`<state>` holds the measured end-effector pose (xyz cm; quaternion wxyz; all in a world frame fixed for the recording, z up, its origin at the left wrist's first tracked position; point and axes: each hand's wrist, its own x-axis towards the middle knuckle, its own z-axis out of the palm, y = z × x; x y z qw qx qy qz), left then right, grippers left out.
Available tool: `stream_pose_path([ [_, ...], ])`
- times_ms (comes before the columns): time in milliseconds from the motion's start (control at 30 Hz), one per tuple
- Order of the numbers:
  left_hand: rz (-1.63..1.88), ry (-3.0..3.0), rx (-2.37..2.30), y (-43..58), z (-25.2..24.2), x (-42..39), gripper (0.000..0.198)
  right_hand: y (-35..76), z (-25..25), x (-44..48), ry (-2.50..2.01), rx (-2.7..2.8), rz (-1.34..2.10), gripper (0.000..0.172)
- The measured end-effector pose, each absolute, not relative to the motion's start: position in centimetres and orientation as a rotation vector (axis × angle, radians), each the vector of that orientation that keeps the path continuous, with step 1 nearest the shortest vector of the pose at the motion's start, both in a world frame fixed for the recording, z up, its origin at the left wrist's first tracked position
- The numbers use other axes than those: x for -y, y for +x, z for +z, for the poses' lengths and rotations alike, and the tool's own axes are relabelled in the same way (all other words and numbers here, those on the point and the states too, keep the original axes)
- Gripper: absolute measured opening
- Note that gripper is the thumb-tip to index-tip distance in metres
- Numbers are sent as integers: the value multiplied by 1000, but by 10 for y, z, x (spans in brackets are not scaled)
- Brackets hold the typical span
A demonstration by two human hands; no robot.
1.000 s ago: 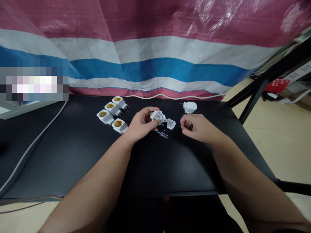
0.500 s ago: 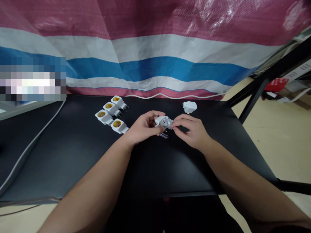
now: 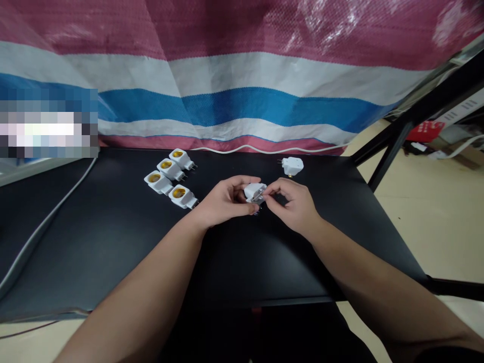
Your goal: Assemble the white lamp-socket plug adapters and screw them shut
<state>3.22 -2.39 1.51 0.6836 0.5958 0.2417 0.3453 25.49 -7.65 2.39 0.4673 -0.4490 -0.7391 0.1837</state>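
Near the middle of the black table, a white plug-in lamp socket (image 3: 254, 189) is in the grip of my left hand (image 3: 221, 202), thumb below and fingers behind. Its side towards the right looks uncovered. At that side my right hand (image 3: 294, 202) has its thumb and forefinger pinched together, against a small part too hidden to name. Below my left thumb lies something small and shiny (image 3: 256, 212), mostly covered. Left of my hands are several white lamp sockets (image 3: 183, 196) with brass-coloured screw holes and plug pins. Another white socket (image 3: 292, 166) lies beyond my right hand.
The black table (image 3: 242, 262) ends at a striped plastic sheet (image 3: 227, 106) behind. A grey cable (image 3: 49, 217) runs down the left side. A black metal frame (image 3: 389, 151) rises at the right. A thin white cord (image 3: 245, 147) follows the back edge.
The lamp socket has turned in my left hand, so more of its white shell shows and less of its inside. My right fingers have stayed at its right side. The view has shifted slightly.
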Motion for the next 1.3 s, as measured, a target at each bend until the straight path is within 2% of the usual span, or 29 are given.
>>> stream_pose_path([
  [167,795,1356,-565,32,14,24,65,252,13,77,-1104,1713,555,8],
  [433,791,1388,-539,32,16,25,63,246,16,80,-1135,1650,526,8],
  [667,808,1368,-505,32,16,25,64,247,12,77,-1142,1550,695,4],
  [1300,723,1118,-634,28,29,25,52,244,14,76,-1137,1423,915,12],
])
